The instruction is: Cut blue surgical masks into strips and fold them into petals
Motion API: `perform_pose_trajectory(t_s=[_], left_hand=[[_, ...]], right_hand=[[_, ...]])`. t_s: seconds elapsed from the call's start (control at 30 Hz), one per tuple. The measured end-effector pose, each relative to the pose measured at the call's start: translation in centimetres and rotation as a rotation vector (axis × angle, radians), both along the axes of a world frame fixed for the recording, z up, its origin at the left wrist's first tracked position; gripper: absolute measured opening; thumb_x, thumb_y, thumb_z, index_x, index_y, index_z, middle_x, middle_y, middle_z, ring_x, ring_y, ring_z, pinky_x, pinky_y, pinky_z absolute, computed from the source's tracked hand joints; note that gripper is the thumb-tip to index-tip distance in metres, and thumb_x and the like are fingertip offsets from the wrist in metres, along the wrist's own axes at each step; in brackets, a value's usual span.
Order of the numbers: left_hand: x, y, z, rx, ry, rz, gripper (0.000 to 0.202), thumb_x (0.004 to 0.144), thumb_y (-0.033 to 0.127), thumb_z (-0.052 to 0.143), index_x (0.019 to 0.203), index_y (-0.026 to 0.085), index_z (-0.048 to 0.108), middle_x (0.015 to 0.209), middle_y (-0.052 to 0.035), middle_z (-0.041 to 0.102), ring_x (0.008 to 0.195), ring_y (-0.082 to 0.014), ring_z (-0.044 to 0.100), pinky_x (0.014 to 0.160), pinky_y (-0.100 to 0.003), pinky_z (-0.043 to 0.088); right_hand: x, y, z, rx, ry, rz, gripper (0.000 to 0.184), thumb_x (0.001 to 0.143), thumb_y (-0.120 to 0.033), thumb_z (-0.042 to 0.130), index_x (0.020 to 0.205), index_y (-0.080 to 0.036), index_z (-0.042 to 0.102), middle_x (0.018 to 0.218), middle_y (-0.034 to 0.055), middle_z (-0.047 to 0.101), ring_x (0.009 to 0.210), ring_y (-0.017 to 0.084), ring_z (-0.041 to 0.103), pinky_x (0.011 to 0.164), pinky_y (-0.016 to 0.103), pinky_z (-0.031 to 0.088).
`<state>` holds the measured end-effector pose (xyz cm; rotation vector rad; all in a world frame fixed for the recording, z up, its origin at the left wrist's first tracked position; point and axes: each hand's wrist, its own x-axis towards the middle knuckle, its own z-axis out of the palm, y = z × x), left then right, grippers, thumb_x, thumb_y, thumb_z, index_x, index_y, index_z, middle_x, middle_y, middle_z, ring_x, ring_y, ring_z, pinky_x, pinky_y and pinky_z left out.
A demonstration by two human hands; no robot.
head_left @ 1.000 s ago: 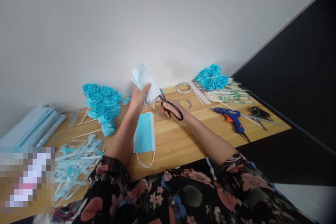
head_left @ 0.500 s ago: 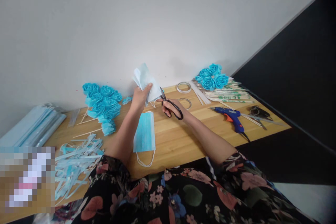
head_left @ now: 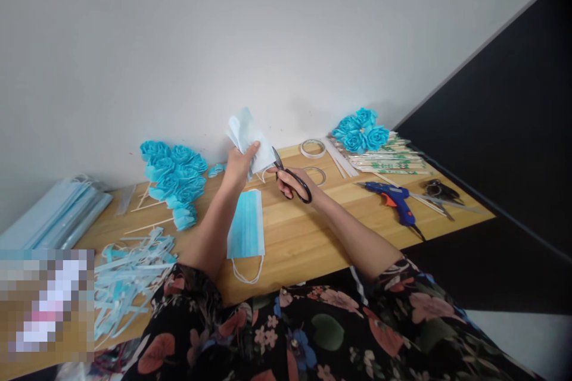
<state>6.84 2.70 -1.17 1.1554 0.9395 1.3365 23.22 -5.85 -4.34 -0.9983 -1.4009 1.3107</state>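
My left hand (head_left: pixel 242 164) is closed on a pale, opened-out face mask (head_left: pixel 261 152), held up above the table near the wall. In my right hand (head_left: pixel 288 181) is a pair of black-handled scissors (head_left: pixel 304 190), its blades pointing up along the mask's right edge. A white ear loop dangles under the held mask beside my right fingertips. Below my left wrist, a whole blue face mask (head_left: pixel 245 226) lies flat on the wooden table, its loop toward me.
Blue mask flowers (head_left: pixel 174 172) on sticks and cut strips (head_left: pixel 134 280) lie left, near stacked masks (head_left: pixel 58 208). On the right are more blue flowers (head_left: pixel 361 131), wrapped sticks (head_left: pixel 393 158), tape rolls (head_left: pixel 313 148), a blue glue gun (head_left: pixel 395 196) and another pair of scissors (head_left: pixel 440 191).
Almost nothing has moved. The scissors' blades sit slightly differently against the mask's edge, and the held mask has shifted a little.
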Motion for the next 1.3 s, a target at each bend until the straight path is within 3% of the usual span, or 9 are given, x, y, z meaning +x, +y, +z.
perform_pose_trajectory(t_s=[0.57, 0.93, 1.3], left_hand=[[0.05, -0.17, 0.23, -0.004, -0.024, 0.003, 0.059, 0.053, 0.054, 0.088, 0.090, 0.013, 0.068, 0.087, -0.0089, 0.074, 0.082, -0.0222, 0.067, 0.073, -0.030, 0.052], [-0.21, 0.02, -0.08, 0.003, -0.051, -0.019, 0.058, 0.055, 0.053, 0.089, 0.092, 0.013, 0.068, 0.089, -0.0082, 0.074, 0.080, -0.0206, 0.068, 0.074, -0.030, 0.053], [-0.39, -0.16, 0.34, -0.014, -0.035, -0.014, 0.060, 0.053, 0.053, 0.090, 0.092, 0.012, 0.069, 0.089, -0.0095, 0.074, 0.082, -0.0228, 0.069, 0.075, -0.032, 0.053]], right_hand=[[-0.22, -0.30, 0.57, -0.025, -0.036, -0.035, 0.061, 0.086, -0.065, 0.058, 0.110, -0.010, 0.070, 0.058, -0.0053, 0.049, 0.041, 0.005, 0.041, 0.041, 0.021, 0.031], [-0.11, 0.04, -0.08, -0.055, -0.030, -0.050, 0.065, 0.085, -0.066, 0.059, 0.117, -0.010, 0.070, 0.056, -0.0062, 0.047, 0.039, 0.005, 0.039, 0.038, 0.019, 0.033], [-0.02, 0.05, -0.09, -0.036, -0.094, -0.048, 0.064, 0.087, -0.067, 0.056, 0.113, -0.011, 0.073, 0.055, -0.0048, 0.050, 0.039, 0.005, 0.041, 0.038, 0.019, 0.030]])
